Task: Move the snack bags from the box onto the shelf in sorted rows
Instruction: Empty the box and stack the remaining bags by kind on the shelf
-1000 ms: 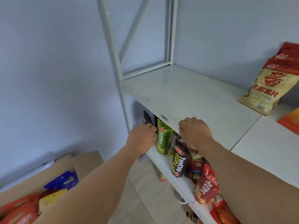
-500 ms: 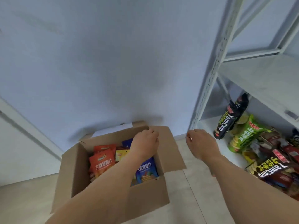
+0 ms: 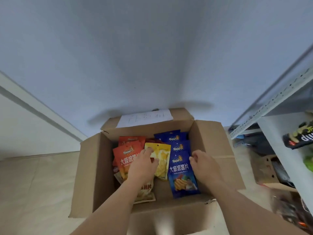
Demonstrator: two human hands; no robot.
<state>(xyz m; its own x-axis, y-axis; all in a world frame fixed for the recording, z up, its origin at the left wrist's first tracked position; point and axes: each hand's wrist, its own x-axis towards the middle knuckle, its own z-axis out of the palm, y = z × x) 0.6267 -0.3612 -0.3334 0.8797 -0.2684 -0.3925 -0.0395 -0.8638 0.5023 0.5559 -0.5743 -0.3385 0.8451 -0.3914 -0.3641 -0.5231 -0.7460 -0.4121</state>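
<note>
An open cardboard box (image 3: pixel 89 167) stands on the floor below me. It holds several snack bags: orange ones (image 3: pixel 126 156) on the left, a yellow one (image 3: pixel 163 160) in the middle and blue ones (image 3: pixel 180 168) on the right. My left hand (image 3: pixel 144 165) reaches into the box over the orange bags, its fingertips touching the top of the yellow bag. My right hand (image 3: pixel 203 165) hovers by the right edge of the front blue bag with loosely curled fingers, holding nothing. The white metal shelf (image 3: pixel 277 99) rises at the right edge.
A white paper sheet (image 3: pixel 145 117) lies on the box's back flap against the wall. On the low shelf board at the right sit a black bag (image 3: pixel 299 139) and a green bag (image 3: pixel 309 161). More packets and a small carton lie blurred underneath.
My view has swung from the shelf down to the box. Both hands left the shelf edge and moved down into the box, onto the bags.
</note>
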